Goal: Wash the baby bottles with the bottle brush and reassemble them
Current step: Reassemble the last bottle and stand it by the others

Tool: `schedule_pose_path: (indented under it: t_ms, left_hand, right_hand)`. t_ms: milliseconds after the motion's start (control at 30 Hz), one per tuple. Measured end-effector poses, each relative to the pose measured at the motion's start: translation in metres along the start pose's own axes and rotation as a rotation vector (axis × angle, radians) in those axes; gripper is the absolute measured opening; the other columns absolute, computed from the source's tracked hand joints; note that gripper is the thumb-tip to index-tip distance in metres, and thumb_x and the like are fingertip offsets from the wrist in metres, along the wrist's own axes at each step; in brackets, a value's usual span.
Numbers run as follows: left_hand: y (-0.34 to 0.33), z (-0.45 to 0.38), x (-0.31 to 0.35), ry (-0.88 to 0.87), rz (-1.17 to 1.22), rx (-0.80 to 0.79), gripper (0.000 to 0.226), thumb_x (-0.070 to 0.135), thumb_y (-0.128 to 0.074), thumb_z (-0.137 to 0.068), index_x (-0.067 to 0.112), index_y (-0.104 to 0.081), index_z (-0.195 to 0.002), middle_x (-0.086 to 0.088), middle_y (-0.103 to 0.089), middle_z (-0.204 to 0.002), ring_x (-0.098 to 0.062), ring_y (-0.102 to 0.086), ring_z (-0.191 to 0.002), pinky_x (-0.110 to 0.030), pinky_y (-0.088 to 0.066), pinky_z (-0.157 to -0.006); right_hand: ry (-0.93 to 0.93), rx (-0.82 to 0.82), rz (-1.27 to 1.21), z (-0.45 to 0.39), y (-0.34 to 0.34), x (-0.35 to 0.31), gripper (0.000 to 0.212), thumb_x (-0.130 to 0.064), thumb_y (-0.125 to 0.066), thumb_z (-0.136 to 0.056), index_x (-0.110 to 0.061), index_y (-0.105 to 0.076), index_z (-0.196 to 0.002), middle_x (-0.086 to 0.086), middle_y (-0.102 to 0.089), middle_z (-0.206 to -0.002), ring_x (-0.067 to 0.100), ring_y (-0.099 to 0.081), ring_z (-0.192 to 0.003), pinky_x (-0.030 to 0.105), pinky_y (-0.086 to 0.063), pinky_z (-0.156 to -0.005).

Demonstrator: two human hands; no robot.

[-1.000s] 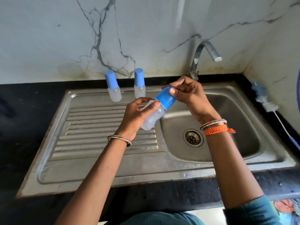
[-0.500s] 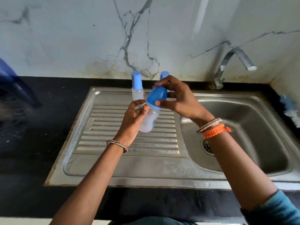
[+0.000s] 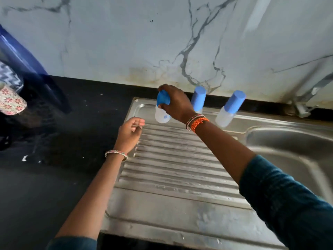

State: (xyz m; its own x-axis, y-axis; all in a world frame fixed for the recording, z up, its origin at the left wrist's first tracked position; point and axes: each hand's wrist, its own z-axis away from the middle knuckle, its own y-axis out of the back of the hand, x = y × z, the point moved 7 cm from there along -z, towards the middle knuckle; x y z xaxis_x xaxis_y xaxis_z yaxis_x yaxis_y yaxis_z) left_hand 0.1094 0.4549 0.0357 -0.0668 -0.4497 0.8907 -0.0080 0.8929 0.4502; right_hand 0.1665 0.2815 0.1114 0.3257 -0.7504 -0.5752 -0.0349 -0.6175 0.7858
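My right hand (image 3: 175,103) grips the blue cap of a small clear baby bottle (image 3: 161,115) from above, holding it upright at the back left corner of the steel drainboard (image 3: 176,170). Whether its base touches the steel I cannot tell. My left hand (image 3: 130,132) hovers just left of and below the bottle, fingers loosely curled, holding nothing. Two more capped bottles stand along the back edge: one (image 3: 198,98) partly behind my right wrist, another (image 3: 228,110) further right. The bottle brush is out of view.
The sink basin (image 3: 292,141) lies at the right with the tap (image 3: 310,98) behind it. Black countertop (image 3: 54,159) spreads to the left, where a dark blue object (image 3: 27,69) and a patterned cup (image 3: 10,101) sit. A marble wall rises behind.
My left hand let go of the bottle and dropped away to the left. My right hand carried the capped bottle by its cap to the back left of the drainboard. The view swung left.
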Motion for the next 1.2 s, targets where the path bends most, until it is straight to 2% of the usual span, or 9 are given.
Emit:
schedule_pose_path:
  t_ms: [167,333,467,633,733,867,1033,1200]
  left_hand:
    - [0.009,-0.030,-0.011,0.035,0.093,0.006,0.021,-0.003,-0.049,-0.091,0.008,-0.064,-0.101,-0.001,-0.067,-0.096,-0.010,-0.065,-0.084,-0.012,-0.048,-0.064]
    - [0.008,-0.038,-0.017,0.048,0.141,-0.016,0.021,-0.004,-0.047,-0.091,0.005,-0.064,-0.100,-0.003,-0.066,-0.095,-0.010,-0.063,-0.086,-0.009,-0.048,-0.063]
    - [0.009,-0.040,-0.019,0.045,0.149,-0.040,0.021,-0.004,-0.049,-0.091,0.009,-0.064,-0.098,-0.001,-0.066,-0.095,-0.013,-0.064,-0.089,-0.009,-0.047,-0.063]
    - [0.006,-0.048,-0.022,0.068,0.134,-0.058,0.024,-0.004,-0.049,-0.089,0.014,-0.064,-0.096,0.001,-0.066,-0.096,-0.016,-0.063,-0.093,-0.016,-0.045,-0.069]
    - [0.003,-0.050,-0.019,0.072,0.139,-0.066,0.023,-0.003,-0.050,-0.089,0.014,-0.064,-0.097,0.003,-0.066,-0.096,-0.016,-0.063,-0.094,-0.020,-0.047,-0.073]
    - [0.000,-0.050,-0.017,0.084,0.152,-0.060,0.023,-0.002,-0.049,-0.090,0.015,-0.064,-0.096,0.004,-0.066,-0.096,-0.014,-0.063,-0.094,-0.026,-0.051,-0.080]
    - [-0.003,-0.041,-0.016,0.100,0.193,-0.017,0.022,-0.002,-0.048,-0.091,0.013,-0.064,-0.094,0.001,-0.067,-0.096,-0.012,-0.064,-0.089,-0.018,-0.048,-0.069]
    - [-0.004,-0.031,-0.007,0.115,0.193,-0.006,0.019,0.003,-0.049,-0.093,0.015,-0.064,-0.094,0.000,-0.068,-0.099,-0.010,-0.065,-0.085,-0.022,-0.053,-0.063]
  right_hand:
    - [-0.029,0.071,0.101,-0.024,-0.018,0.010,0.051,-0.030,-0.074,-0.078,-0.016,-0.053,-0.122,0.005,-0.057,-0.113,0.025,-0.056,-0.097,0.030,-0.041,-0.071]
    - [-0.103,0.168,0.187,-0.032,-0.023,0.014,0.055,-0.046,-0.075,-0.075,-0.014,-0.051,-0.113,0.006,-0.055,-0.104,0.024,-0.056,-0.089,0.036,-0.047,-0.070]
    - [-0.140,0.132,0.330,-0.039,-0.025,0.011,0.061,-0.061,-0.064,-0.078,-0.012,-0.051,-0.112,0.006,-0.053,-0.104,0.022,-0.055,-0.085,0.032,-0.044,-0.066]
    - [-0.139,0.009,0.329,-0.044,-0.026,0.012,0.057,-0.057,-0.063,-0.081,-0.012,-0.050,-0.114,0.005,-0.058,-0.102,0.023,-0.058,-0.085,0.031,-0.038,-0.064]
    - [-0.141,0.013,0.369,-0.045,-0.023,0.011,0.057,-0.059,-0.061,-0.081,-0.012,-0.051,-0.111,0.005,-0.059,-0.100,0.021,-0.055,-0.082,0.031,-0.035,-0.063]
    - [-0.149,0.018,0.430,-0.044,-0.024,0.008,0.061,-0.060,-0.057,-0.084,-0.012,-0.048,-0.119,0.006,-0.059,-0.103,0.023,-0.057,-0.082,0.030,-0.035,-0.063]
    - [-0.185,0.015,0.476,-0.040,-0.024,0.006,0.066,-0.070,-0.054,-0.079,-0.013,-0.051,-0.112,0.004,-0.061,-0.099,0.024,-0.061,-0.083,0.030,-0.037,-0.063]
    - [-0.173,-0.007,0.460,-0.037,-0.014,-0.005,0.067,-0.071,-0.053,-0.080,-0.012,-0.050,-0.113,0.005,-0.060,-0.102,0.020,-0.053,-0.080,0.030,-0.036,-0.065]
